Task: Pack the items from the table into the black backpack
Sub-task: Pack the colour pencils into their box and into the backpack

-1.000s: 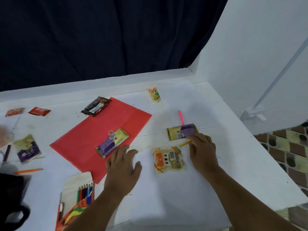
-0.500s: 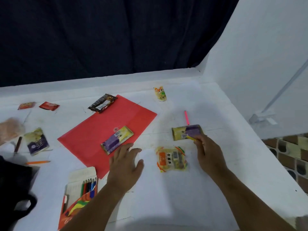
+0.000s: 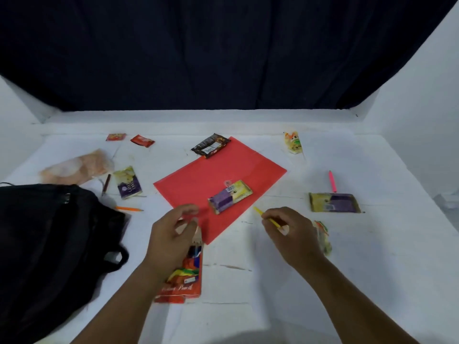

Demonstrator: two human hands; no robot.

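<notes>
The black backpack [image 3: 49,244] lies at the table's left edge. My left hand [image 3: 171,239] has its fingers curled at the open top of a coloured pencil box [image 3: 185,279] that lies near the front. My right hand [image 3: 293,234] pinches a yellow pencil [image 3: 260,212] whose tip points toward the box. A red folder [image 3: 198,184] lies in the middle with a purple-yellow packet [image 3: 231,198] on it. An orange snack pack [image 3: 324,235] is partly hidden behind my right hand.
Loose on the white table: two more purple-yellow packets [image 3: 334,202] [image 3: 128,182], a dark wrapper [image 3: 210,145], a pink pen [image 3: 332,181], an orange pencil [image 3: 129,209], a brown pencil [image 3: 106,184], a snack pouch [image 3: 294,142], two red sachets [image 3: 142,140] and a clear bag [image 3: 77,167]. White walls flank both sides.
My right hand picked the yellow pencil up from beside the right packet and carried it left. My left hand moved from the table onto the pencil box. The view swung left, showing the backpack.
</notes>
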